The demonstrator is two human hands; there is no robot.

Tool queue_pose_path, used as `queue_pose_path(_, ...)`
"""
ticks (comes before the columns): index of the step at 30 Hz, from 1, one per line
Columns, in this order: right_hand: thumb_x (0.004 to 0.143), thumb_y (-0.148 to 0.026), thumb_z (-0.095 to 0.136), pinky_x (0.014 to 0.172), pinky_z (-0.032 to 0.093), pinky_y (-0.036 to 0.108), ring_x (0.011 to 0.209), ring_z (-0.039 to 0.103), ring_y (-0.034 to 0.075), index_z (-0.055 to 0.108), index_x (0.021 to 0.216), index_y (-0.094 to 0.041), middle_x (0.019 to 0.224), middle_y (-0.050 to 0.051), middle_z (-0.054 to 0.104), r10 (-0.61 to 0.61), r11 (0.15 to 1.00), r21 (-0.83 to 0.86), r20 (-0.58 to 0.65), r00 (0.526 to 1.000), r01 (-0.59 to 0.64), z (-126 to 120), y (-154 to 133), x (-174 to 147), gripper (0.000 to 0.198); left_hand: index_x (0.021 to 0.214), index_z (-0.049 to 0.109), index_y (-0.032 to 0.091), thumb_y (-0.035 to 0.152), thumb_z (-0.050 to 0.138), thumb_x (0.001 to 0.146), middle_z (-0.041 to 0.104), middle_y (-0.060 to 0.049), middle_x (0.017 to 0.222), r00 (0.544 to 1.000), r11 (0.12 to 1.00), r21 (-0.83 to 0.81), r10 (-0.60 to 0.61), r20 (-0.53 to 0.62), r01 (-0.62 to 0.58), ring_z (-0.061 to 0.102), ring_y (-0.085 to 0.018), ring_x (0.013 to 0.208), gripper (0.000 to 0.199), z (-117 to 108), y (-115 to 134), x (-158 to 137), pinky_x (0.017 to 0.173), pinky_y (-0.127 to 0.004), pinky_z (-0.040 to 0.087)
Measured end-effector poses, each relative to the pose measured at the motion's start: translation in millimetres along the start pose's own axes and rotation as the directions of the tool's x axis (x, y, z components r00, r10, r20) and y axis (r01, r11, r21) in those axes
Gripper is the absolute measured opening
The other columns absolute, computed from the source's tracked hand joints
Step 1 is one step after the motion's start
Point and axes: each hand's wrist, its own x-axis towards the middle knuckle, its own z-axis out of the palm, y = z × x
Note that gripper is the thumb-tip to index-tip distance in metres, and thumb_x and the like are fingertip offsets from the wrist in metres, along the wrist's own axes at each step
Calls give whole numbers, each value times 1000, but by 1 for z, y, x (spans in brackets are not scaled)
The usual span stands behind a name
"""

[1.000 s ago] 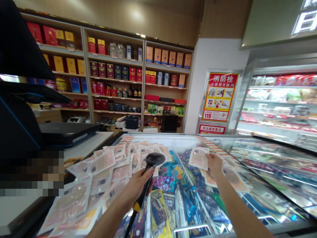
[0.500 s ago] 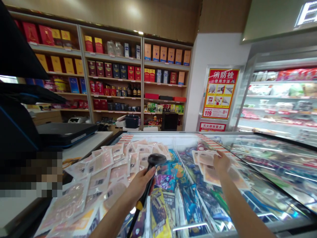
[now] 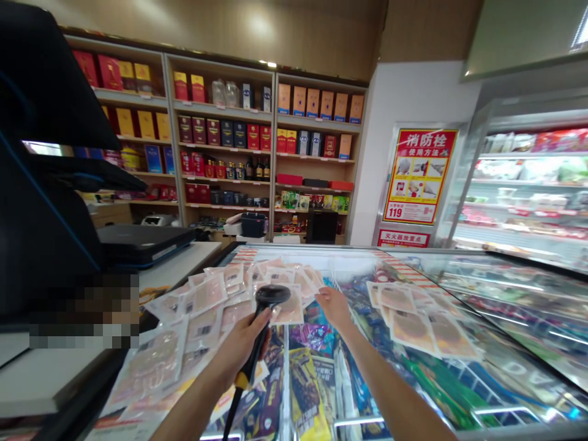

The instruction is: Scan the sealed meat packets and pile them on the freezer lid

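Note:
My left hand is wrapped around the handle of a black barcode scanner. Its head is up over a flat clear packet, and its cord hangs down toward me. My right hand is closed, fingertips together at the right edge of the overlapping packets; it seems to pinch a packet's edge, partly hidden by the fingers. Many such packets with pale round contents and barcode labels spread across the left side of the glass freezer top. Apart from them, a smaller group of packets lies on the right.
Under the glass are colourful wrapped goods and wire dividers. At left, a dark checkout terminal and a black flat device stand by a white counter. Boxed goods fill shelves behind; a lit chiller is at right.
My right hand has left the right-hand group of packets and moved left to the larger spread. The scanner stays in my left hand. The view has turned slightly left.

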Motion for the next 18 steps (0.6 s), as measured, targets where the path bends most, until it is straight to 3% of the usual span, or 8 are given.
queue_pose_path(7, 65, -37, 53, 70, 41, 28, 81, 59, 21, 60, 92, -17, 80, 8, 67, 72, 994, -83, 43, 996, -69, 36, -29, -5, 34, 63, 45, 17, 56, 54, 59, 49, 4, 46, 997, 994, -107, 2, -79, -10, 42, -7, 35, 40, -23, -3, -6, 36, -19, 31)
queue_pose_path(11, 59, -28, 57, 62, 40, 26, 75, 60, 20, 61, 85, -18, 77, 6, 66, 72, 995, -77, 55, 996, -68, 41, -36, -6, 28, 58, 44, 17, 57, 52, 61, 50, 3, 45, 994, 995, -95, 8, -109, -19, 42, -7, 36, 41, -31, -1, -12, 37, -19, 31)
queue_pose_path(15, 58, -26, 53, 53, 36, 24, 60, 57, 17, 57, 54, -19, 56, 1, 62, 57, 996, 70, 69, 996, -62, 32, -25, -1, 9, 57, 45, 16, 56, 51, 62, 49, 3, 45, 995, 994, -100, 22, -93, -31, 42, -7, 36, 41, -31, 0, -15, 37, -18, 31)
queue_pose_path(18, 59, -34, 50, 49, 36, 24, 56, 55, 16, 56, 56, -19, 54, 0, 60, 131, 946, 300, 8, 991, -127, 19, -7, 3, 15, 63, 47, 16, 55, 52, 63, 50, 3, 48, 1000, 992, -122, 14, -25, -17, 42, -7, 37, 39, -26, 1, -15, 37, -19, 31)
